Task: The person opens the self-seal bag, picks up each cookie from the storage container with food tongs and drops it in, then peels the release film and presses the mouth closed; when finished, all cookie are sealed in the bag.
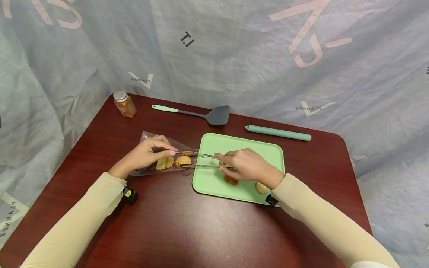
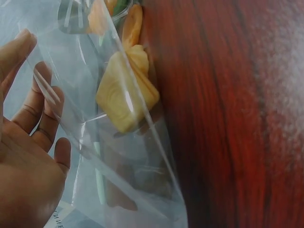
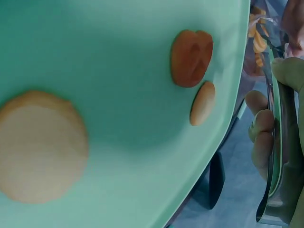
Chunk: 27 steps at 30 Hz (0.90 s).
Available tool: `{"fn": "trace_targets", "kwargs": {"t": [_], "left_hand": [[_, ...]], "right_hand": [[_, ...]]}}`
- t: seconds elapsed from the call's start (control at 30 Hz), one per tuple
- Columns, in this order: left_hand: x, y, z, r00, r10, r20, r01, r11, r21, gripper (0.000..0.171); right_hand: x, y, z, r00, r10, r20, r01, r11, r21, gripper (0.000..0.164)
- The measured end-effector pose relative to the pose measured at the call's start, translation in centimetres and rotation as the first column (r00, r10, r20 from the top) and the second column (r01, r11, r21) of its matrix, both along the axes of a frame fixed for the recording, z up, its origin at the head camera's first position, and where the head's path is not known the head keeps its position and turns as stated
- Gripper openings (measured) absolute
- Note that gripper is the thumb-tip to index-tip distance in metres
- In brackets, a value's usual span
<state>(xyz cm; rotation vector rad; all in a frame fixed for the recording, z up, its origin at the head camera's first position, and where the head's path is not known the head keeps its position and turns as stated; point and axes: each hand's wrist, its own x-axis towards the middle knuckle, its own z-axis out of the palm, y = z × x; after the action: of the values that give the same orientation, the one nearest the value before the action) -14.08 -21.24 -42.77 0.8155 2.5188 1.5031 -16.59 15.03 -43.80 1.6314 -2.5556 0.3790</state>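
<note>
My left hand (image 1: 144,153) pinches the edge of a clear plastic bag (image 1: 146,136) between thumb and forefinger. Several cookies lie inside the bag, among them a round ridged cookie (image 1: 183,161) and a square one (image 2: 118,95). Metal food tongs (image 1: 207,166) are gripped in my right hand (image 1: 249,166) above the tray, their tips reaching left into the bag's mouth by the round cookie. Whether the tips clasp a cookie is unclear. On the green tray (image 1: 209,186) lie a brown pretzel-shaped cookie (image 3: 191,58), a pale round cookie (image 3: 40,147) and a small oval one (image 3: 203,103).
A grey spatula (image 1: 218,115) with a pale green handle lies behind the bag and tray. Right of it is a green stick-like tool (image 1: 279,133). A spice jar (image 1: 125,105) with a silver lid stands at the back left corner. Grey cloth (image 1: 221,56) hangs behind the table.
</note>
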Motion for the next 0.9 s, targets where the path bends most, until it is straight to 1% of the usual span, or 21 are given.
{"fn": "trace_targets", "kwargs": {"t": [0.07,0.13,0.37,0.5,0.57,0.7,0.9], "left_hand": [[-0.1,-0.1,-0.3,1.0,0.006,0.0,-0.006,1.0,-0.002,0.016],[-0.4,-0.4,-1.1,1.0,0.006,-0.007,-0.006,1.0,-0.003,0.016],[-0.3,-0.4,-1.2,1.0,-0.003,-0.017,0.003,1.0,0.013,0.016],[-1.0,-1.0,-2.8,0.999,-0.011,-0.036,0.012,1.0,0.023,0.016],[-1.2,-1.2,-3.2,0.999,-0.017,-0.043,0.018,1.0,0.022,0.016],[-1.2,-1.4,-3.2,0.998,-0.027,-0.054,0.028,0.999,0.028,0.015],[-0.9,-1.2,-2.7,0.997,-0.023,-0.074,0.025,0.999,0.028,0.016]], "right_hand": [[-0.1,-0.4,0.0,1.0,0.003,-0.003,-0.003,1.0,0.011,0.04],[-0.2,-0.6,-0.1,1.0,0.004,0.005,-0.004,1.0,0.024,0.04],[-0.5,-1.5,-0.2,0.997,-0.002,0.082,-0.003,0.998,0.06,0.041],[-0.9,-2.2,-0.2,0.994,-0.004,0.106,-0.003,0.998,0.071,0.041],[-1.0,-2.4,-0.3,0.994,-0.001,0.109,-0.007,0.997,0.077,0.042],[-1.2,-3.0,-0.2,0.993,0.015,0.115,-0.025,0.996,0.081,0.042],[-1.3,-3.9,-0.2,0.993,0.028,0.11,-0.037,0.996,0.077,0.041]]}}
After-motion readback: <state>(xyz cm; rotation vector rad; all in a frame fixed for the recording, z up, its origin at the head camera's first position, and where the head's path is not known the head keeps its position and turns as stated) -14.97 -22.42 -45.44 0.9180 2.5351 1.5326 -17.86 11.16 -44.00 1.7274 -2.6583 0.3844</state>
